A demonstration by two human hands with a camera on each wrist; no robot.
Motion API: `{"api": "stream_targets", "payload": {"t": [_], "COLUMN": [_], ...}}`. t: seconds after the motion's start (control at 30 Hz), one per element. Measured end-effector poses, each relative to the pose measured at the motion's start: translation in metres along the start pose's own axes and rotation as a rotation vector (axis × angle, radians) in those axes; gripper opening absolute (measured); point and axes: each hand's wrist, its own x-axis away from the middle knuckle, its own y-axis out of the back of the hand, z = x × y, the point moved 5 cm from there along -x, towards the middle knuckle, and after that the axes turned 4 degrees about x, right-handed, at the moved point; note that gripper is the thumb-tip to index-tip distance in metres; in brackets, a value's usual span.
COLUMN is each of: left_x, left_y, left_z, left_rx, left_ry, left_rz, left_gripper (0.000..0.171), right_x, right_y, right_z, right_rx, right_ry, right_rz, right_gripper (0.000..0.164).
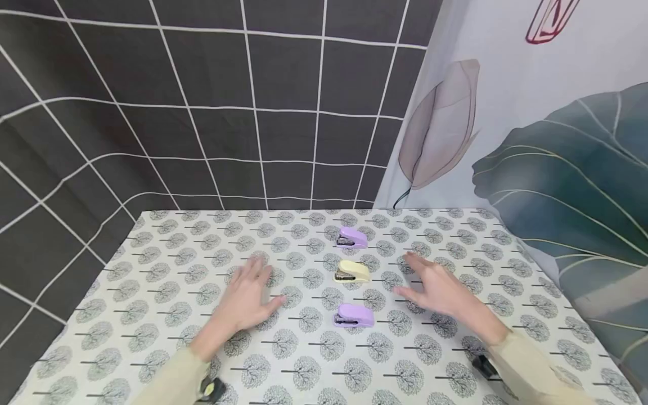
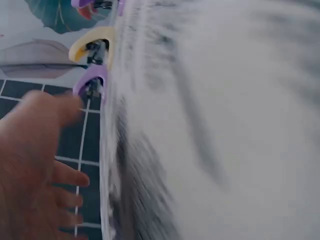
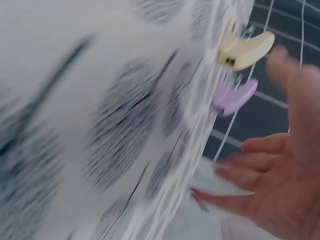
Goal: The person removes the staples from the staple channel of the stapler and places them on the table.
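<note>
Three small staplers stand in a column on the tree-print cloth, in the middle of the table. The far stapler (image 1: 352,238) is purple, the middle stapler (image 1: 352,272) is pale yellow, and the near stapler (image 1: 354,316) is purple. To their left is my left hand (image 1: 246,298), palm down, fingers spread and thumb toward the staplers. On the other side my right hand (image 1: 435,286) has its fingers extended, thumb pointing at the row. Both hands hold nothing. In the right wrist view the yellow stapler (image 3: 245,50) shows beyond the thumb.
The tree-print cloth (image 1: 167,292) covers the table. A dark curtain with white grid lines (image 1: 212,73) hangs behind and to the left; a pale curtain with leaf pictures (image 1: 506,112) hangs at the right. Dark wrist devices (image 1: 215,389) sit by the sleeves.
</note>
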Motion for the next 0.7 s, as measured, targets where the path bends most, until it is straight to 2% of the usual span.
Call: {"api": "stream_targets", "payload": {"t": [0.07,0.13,0.23,0.3,0.37,0.47,0.7], "left_x": [-0.025,-0.054,-0.096,-0.119,-0.135,-0.149,-0.16], "left_y": [-0.006,-0.013,-0.031,-0.042,-0.052,-0.061,-0.071], "left_z": [-0.009,-0.017,-0.023,-0.026,-0.029,-0.035,-0.046], "left_rx": [0.144,0.303,0.51,0.591,0.631,0.642,0.565], "left_ry": [-0.024,-0.004,0.053,0.078,0.085,0.058,-0.041], "left_rz": [0.007,0.028,0.035,0.027,0.009,-0.011,-0.081], "left_gripper": [0.055,0.039,0.027,0.026,0.029,0.035,0.034], "right_x": [-0.019,-0.042,-0.078,-0.098,-0.113,-0.128,-0.141], "right_y": [-0.001,-0.003,-0.01,-0.016,-0.023,-0.031,-0.045], "right_z": [0.007,0.013,0.019,0.022,0.024,0.026,0.026], "right_rx": [-0.072,-0.14,-0.2,-0.185,-0.159,-0.085,0.009], "right_ry": [0.076,0.107,0.089,0.073,0.046,0.032,0.024], "right_rz": [-0.083,-0.141,-0.162,-0.147,-0.102,-0.042,0.06], "right_gripper": [0.048,0.03,0.025,0.027,0.032,0.038,0.043]}}
